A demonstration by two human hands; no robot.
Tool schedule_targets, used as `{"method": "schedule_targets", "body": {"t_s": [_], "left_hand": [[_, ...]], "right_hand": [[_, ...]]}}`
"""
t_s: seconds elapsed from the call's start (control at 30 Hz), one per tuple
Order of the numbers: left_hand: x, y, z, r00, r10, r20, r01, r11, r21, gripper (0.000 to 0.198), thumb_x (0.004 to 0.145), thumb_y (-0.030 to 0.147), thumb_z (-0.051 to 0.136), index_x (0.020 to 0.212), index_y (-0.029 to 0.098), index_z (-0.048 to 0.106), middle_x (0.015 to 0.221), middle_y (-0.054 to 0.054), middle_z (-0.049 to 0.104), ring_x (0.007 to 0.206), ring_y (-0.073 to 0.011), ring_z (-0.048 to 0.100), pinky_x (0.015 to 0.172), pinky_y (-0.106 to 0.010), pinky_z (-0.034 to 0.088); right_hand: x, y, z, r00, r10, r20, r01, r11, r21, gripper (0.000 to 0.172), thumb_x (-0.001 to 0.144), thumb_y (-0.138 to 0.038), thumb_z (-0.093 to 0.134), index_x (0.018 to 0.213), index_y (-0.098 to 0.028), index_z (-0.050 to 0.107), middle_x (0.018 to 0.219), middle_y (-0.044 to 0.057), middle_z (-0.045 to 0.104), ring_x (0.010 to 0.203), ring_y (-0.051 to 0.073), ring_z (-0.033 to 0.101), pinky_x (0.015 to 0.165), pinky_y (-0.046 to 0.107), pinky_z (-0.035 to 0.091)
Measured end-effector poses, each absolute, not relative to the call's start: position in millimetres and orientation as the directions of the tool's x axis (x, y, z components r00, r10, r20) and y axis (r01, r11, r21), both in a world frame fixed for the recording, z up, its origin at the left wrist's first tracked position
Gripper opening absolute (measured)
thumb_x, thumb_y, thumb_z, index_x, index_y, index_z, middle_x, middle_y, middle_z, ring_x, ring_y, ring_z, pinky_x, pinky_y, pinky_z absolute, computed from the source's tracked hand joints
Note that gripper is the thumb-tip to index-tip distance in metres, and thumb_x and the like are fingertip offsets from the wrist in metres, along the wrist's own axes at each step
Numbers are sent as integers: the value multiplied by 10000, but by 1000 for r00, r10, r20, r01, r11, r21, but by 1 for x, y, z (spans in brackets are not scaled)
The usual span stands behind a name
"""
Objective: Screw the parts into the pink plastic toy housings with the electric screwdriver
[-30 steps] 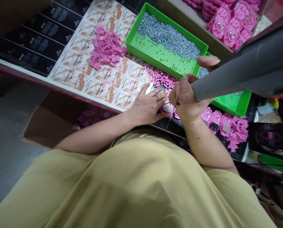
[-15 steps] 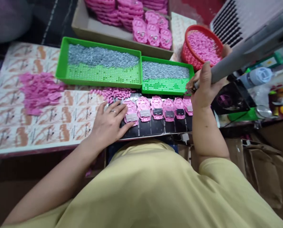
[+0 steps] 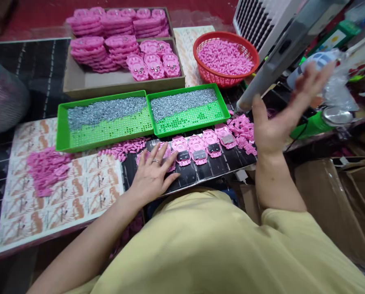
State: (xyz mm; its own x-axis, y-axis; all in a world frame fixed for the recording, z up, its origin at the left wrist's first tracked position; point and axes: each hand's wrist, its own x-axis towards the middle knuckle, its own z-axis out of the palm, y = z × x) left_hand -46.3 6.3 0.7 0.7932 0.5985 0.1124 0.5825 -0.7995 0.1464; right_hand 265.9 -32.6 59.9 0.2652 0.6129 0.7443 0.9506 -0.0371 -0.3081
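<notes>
L hand (image 3: 153, 176) lies flat, fingers spread, gripping nothing, pinning the leftmost of the pink housings (image 3: 199, 149) rowed on the black board (image 3: 207, 171). R hand (image 3: 278, 124) is open and empty beside the hanging grey driver (image 3: 266, 71) (tip down). Screw trays (image 3: 59, 130) sit just behind, handy.

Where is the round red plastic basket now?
In the head view, the round red plastic basket sits toward the upper right, just behind the right-hand green plastic tray of grey screws, beside the brown cardboard box.
</notes>
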Motion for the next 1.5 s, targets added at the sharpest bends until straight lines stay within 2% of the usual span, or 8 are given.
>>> {"method": "schedule_targets", "body": {"t_s": [0.07,0.13,0.23,0.33,0.93,1.17,1.37,1.5], "left_hand": [[-43,4,-3,788,611,74,602,-790,117,561,966,456,468,1457,187,440,1565,-205,289,1457,-405,252,1100,-663,264],[-41,4,-6,785,617,51,612,-786,91,565,967,463,463,1465,198,432,1569,-194,284,1461,-407,241,1101,-672,250],[-40,3,-7,789,613,33,611,-789,55,561,967,461,466,1472,222,423,1565,-167,307,1453,-402,265,1110,-679,221],[-42,1,-6,806,592,29,591,-806,36,557,971,445,466,1478,219,414,1553,-154,337,1444,-389,294,1125,-654,224],[-147,-30,-8,818,575,15,574,-818,25,530,972,408,500,1478,305,383,1549,-85,369,1459,-299,298,1198,-551,148],[-148,-27,-6,825,562,65,555,-826,100,495,961,402,533,1436,290,452,1503,-99,439,1411,-306,388,1180,-565,208],[-149,-24,-12,839,518,168,504,-855,120,466,973,403,513,1406,232,491,1461,-124,490,1371,-271,452,1169,-532,259],[-149,-24,-11,824,500,268,490,-865,107,476,967,459,500,1364,198,537,1429,-141,524,1341,-271,486,1167,-520,273]], "right_hand": [[259,-56,44,229,509,830,942,99,-321,768,939,-388,503,1522,-216,34,1498,169,320,1415,308,344,1132,515,327],[252,-71,20,-35,747,664,930,268,-253,673,927,-367,535,1506,-276,205,1354,101,533,1288,258,497,1096,448,398],[243,-75,-11,-198,925,323,953,259,-156,602,905,-535,519,1433,-263,422,1432,127,496,1352,338,410,1126,519,336],[234,-75,-21,-216,961,171,968,234,-94,574,918,-601,426,1398,-294,485,1496,117,431,1383,362,358,1133,545,281],[158,-98,-6,-353,878,322,920,388,-51,509,881,-529,576,1312,-258,558,1416,97,537,1252,321,486,980,473,341],[175,-76,-2,-527,831,179,843,537,-12,608,878,-557,550,1367,-200,506,1479,187,431,1324,396,424,1060,617,350],[144,-17,40,-600,663,447,713,697,-78,258,877,-219,635,1120,-134,650,1114,108,696,997,219,609,892,342,499],[93,32,37,-802,516,300,544,839,11,197,930,-218,541,1049,-148,681,954,62,725,811,187,592,738,306,479]]}}
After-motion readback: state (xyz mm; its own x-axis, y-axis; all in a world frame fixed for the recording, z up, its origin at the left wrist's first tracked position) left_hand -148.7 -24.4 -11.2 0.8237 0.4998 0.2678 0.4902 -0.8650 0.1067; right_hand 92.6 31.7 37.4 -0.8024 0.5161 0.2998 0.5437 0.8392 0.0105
